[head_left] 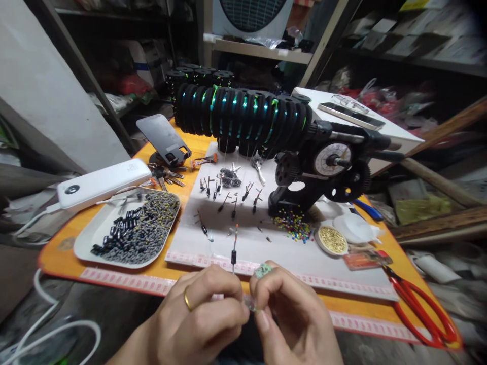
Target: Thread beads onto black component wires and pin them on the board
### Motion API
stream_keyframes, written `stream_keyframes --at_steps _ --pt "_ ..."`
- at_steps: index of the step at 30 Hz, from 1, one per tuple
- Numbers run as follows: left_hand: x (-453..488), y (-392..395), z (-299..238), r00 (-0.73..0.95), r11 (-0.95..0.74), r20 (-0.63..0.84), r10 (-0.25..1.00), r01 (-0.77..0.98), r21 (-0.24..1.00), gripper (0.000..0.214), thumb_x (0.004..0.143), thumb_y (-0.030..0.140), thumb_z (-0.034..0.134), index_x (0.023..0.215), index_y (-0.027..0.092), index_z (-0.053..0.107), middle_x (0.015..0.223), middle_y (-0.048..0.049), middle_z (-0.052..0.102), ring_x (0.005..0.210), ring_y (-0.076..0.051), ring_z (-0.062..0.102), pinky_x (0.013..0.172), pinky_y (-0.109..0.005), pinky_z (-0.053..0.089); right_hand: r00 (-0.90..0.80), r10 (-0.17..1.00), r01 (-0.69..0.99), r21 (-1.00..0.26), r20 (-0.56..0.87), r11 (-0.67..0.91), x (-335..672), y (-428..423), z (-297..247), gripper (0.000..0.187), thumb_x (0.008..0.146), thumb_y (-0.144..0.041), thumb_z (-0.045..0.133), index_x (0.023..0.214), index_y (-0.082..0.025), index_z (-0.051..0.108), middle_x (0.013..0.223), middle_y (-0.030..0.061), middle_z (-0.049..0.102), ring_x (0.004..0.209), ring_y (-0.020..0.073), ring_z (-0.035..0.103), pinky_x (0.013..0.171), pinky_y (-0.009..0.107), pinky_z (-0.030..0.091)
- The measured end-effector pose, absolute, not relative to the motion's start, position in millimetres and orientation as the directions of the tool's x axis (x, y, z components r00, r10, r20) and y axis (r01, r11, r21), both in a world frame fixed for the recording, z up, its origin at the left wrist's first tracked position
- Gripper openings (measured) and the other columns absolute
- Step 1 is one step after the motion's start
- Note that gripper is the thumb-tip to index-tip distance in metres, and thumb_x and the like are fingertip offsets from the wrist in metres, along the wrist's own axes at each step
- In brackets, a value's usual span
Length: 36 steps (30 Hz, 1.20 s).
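Observation:
My left hand (207, 309), with a gold ring on one finger, is closed in a pinch at the table's front edge. My right hand (294, 309) is closed beside it, thumb against forefinger. A small clear piece (250, 302) shows between the fingertips of both hands, its kind too blurred to tell. A green speckled clump (263, 270) sits at my right forefinger. Just above my left fingers stands a small black cylinder (233, 257) on a thin stem. Several similar small black-sleeved pieces (233, 214) hang on thin lines over the white board (220, 238).
A winding machine (335, 159) carries a row of black spools (243, 114). On the left are a tray (79, 248) of small grey and black parts and a white power bank (104, 185). Beads (292, 223), a gold-bead dish (316, 238) and red-handled scissors (429, 309) lie right.

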State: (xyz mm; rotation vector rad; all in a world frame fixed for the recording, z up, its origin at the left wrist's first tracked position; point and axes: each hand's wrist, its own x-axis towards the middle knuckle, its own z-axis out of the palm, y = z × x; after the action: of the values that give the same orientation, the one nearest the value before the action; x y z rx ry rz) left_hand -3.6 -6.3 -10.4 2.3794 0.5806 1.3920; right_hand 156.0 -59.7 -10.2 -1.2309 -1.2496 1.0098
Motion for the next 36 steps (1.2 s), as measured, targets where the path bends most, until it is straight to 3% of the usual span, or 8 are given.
stream_keyframes --at_steps 5,9,12,16,21,25,29,36 --pt "-2.1 -9.8 -15.0 0.468 -0.801 0.660 0.588 0.223 0.556 0.042 0.087 -0.005 0.055 0.125 0.011 0.061 0.094 -0.0081 0.070 0.085 -0.014 0.070 0.080 -0.018 0.061 0.106 0.972 0.212 -0.959 0.212 0.186 160.4 -56.5 -10.0 0.012 0.083 -0.015 0.057 0.077 -0.023 0.050 0.070 -0.0048 0.046 0.055 0.0094 0.044 0.049 0.022 0.034" --pt "-0.5 -9.7 -9.0 0.520 -0.740 0.560 0.645 0.242 0.627 0.048 0.085 0.001 0.059 0.131 0.013 0.060 0.107 -0.0115 0.070 0.096 -0.017 0.071 0.085 -0.020 0.061 0.109 0.930 0.387 -0.876 0.352 0.286 164.4 -56.1 -8.3 0.015 0.080 -0.010 0.059 0.076 -0.022 0.053 0.067 -0.0052 0.045 0.054 0.0093 0.045 0.050 0.022 0.034" --pt "1.1 -6.0 -8.8 0.539 -0.746 0.574 0.617 0.166 0.645 0.046 0.088 -0.001 0.057 0.132 0.015 0.059 0.116 -0.0113 0.069 0.109 -0.016 0.069 0.096 -0.019 0.056 0.075 0.935 0.433 -0.856 0.346 0.282 166.9 -56.1 -6.6 0.014 0.083 -0.010 0.057 0.075 -0.022 0.054 0.066 -0.0042 0.047 0.056 0.0107 0.046 0.051 0.023 0.035" --pt "0.0 -1.2 -16.1 0.574 -0.765 0.605 0.552 0.060 0.641 0.037 0.101 0.011 0.053 0.137 0.018 0.059 0.115 -0.0108 0.068 0.105 -0.015 0.070 0.093 -0.021 0.058 0.035 0.972 0.388 -0.899 0.234 0.202 168.7 -53.2 0.1 0.021 0.081 -0.012 0.056 0.068 -0.023 0.044 0.065 -0.0060 0.039 0.053 0.0087 0.042 0.049 0.022 0.033" --pt "-7.0 1.5 -14.0 0.667 -0.766 0.495 0.557 0.182 0.617 0.024 0.101 0.022 0.061 0.119 0.029 0.074 0.107 -0.0039 0.072 0.093 -0.017 0.070 0.081 -0.025 0.057 -0.017 1.000 0.292 -0.956 0.013 0.017 171.2 -50.4 6.0 0.011 0.072 -0.012 0.055 0.068 -0.021 0.050 0.061 -0.0070 0.040 0.052 0.0081 0.037 0.050 0.023 0.028" --pt "-11.2 5.9 -4.8 0.681 -0.797 0.525 0.510 0.144 0.587 0.026 0.106 0.021 0.050 0.113 0.026 0.074 0.086 -0.0016 0.072 0.075 -0.014 0.065 0.067 -0.023 0.049 -0.065 0.987 0.206 -0.970 -0.144 -0.128 172.5 -49.7 7.2 0.008 0.070 -0.016 0.058 0.068 -0.021 0.052 0.060 -0.0073 0.039 0.052 0.0082 0.037 0.050 0.024 0.026" --pt "-13.4 12.3 0.9 0.713 -0.786 0.535 0.453 0.036 0.617 0.019 0.101 0.019 0.060 0.115 0.017 0.073 0.083 -0.0047 0.073 0.070 -0.014 0.066 0.065 -0.022 0.051 -0.149 0.947 0.144 -0.954 -0.284 -0.263 173.4 -48.8 12.1 0.009 0.071 -0.019 0.063 0.070 -0.020 0.054 0.061 -0.0067 0.041 0.056 0.0087 0.036 0.052 0.023 0.027" --pt "-11.7 13.4 0.1 0.681 -0.638 0.529 0.507 -0.116 0.761 0.022 0.095 0.014 0.068 0.116 0.018 0.073 0.084 -0.0060 0.076 0.074 -0.015 0.072 0.071 -0.023 0.057 -0.191 0.931 0.031 -0.950 -0.312 -0.312 176.9 -48.4 12.8 0.031 0.080 -0.042 0.074 0.073 -0.019 0.054 0.063 -0.0043 0.046 0.060 0.0104 0.037 0.054 0.025 0.025"
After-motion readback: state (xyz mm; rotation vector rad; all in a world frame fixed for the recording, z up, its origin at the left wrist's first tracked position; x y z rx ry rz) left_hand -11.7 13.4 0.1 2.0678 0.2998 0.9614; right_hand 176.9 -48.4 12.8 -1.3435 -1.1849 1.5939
